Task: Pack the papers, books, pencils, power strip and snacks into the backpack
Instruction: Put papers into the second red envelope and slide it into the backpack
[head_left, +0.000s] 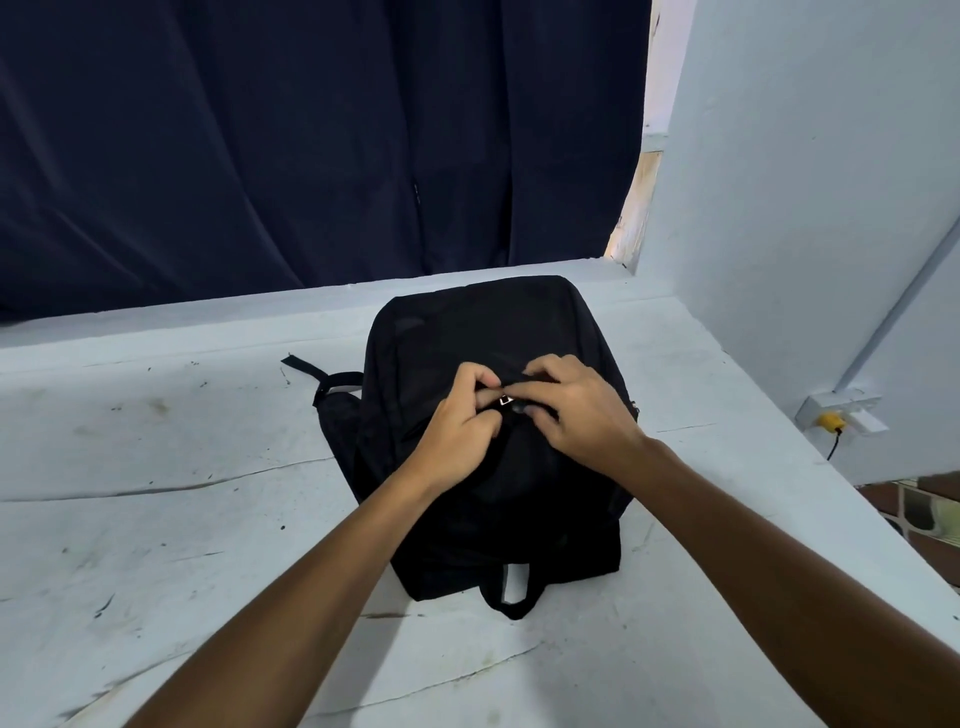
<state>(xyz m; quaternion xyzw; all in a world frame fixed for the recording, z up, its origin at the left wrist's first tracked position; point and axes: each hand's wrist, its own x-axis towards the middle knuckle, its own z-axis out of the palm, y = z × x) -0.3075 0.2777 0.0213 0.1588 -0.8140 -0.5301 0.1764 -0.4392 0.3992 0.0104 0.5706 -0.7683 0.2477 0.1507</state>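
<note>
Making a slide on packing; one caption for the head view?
Both hands, left and right, pinch a small zipper pull on a black fabric backpack lying on a scuffed white table.

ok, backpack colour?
Black backpack, with a pale strip on its carry loop. Head view, the only one.

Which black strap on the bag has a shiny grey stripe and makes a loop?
The carry loop at the backpack's near end, nearest the person. The side strap sticks out left, plain black.

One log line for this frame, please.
backpack flat on table | left hand and right hand both pinching at zipper pull | loose items: none visible
</note>
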